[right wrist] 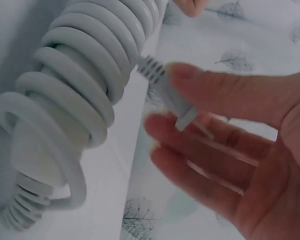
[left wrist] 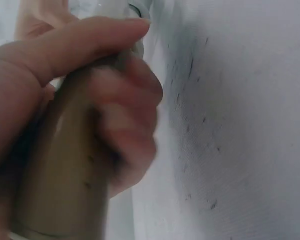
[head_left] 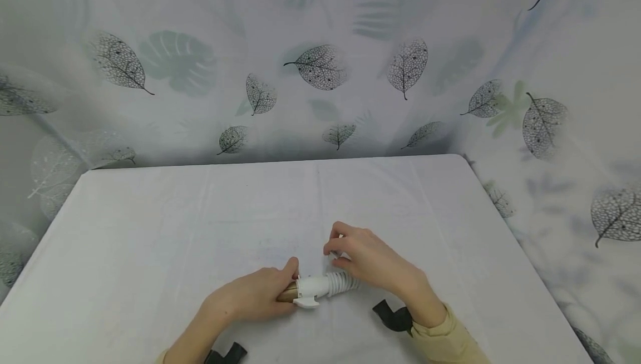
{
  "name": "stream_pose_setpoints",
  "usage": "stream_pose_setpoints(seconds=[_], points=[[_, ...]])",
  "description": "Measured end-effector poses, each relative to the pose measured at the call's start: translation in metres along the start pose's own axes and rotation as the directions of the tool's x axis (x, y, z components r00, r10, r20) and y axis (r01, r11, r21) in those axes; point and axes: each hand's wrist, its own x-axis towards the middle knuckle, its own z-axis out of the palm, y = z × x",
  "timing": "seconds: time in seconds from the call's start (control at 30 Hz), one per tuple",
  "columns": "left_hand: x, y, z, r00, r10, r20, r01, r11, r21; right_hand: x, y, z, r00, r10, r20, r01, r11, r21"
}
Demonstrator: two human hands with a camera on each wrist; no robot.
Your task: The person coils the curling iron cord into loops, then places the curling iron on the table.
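A curling iron with a white handle point(head_left: 311, 285) and a gold-brown barrel point(left wrist: 65, 160) lies low over the white table in the head view. My left hand point(head_left: 255, 295) grips the barrel, its fingers curled round it in the left wrist view. White cord point(right wrist: 85, 55) is wound in several coils about the handle, with a ribbed sleeve point(right wrist: 25, 202) at the handle's end. Between thumb and fingers, my right hand point(head_left: 370, 255) pinches the white plug point(right wrist: 172, 100) of that cord, just beyond the coils. One metal prong shows, pointing toward the palm.
The white-covered table point(head_left: 150, 230) has rounded far corners. Behind and beside it hangs a leaf-print cloth point(head_left: 320, 108). Black curved pieces sit at both wrists, one by the right sleeve point(head_left: 395, 316) and one at the bottom edge point(head_left: 230, 354).
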Motion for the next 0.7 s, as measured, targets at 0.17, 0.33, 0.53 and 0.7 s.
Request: stream_pose_setpoints(seconds=[0.17,0.33,0.53,0.7], points=[[0.002,0.000,0.002,0.999,0.018,-0.038,-0.014,0.996,0.088,0.002,0.000,0.007,0.998,0.047,-0.047,-0.050,0.995,-0.083],[0.004,0.000,0.004,0.997,-0.002,-0.080,0.016,0.983,0.184,0.003,0.003,0.014,0.996,0.089,-0.026,-0.090,0.995,-0.050],[0.005,0.000,0.007,0.990,0.033,-0.135,0.004,0.966,0.260,0.006,0.004,0.022,0.991,0.127,-0.037,-0.127,0.992,0.016],[0.010,-0.001,0.012,0.987,0.037,-0.154,0.007,0.961,0.278,0.008,0.003,0.026,0.983,0.185,0.009,-0.185,0.983,0.016]])
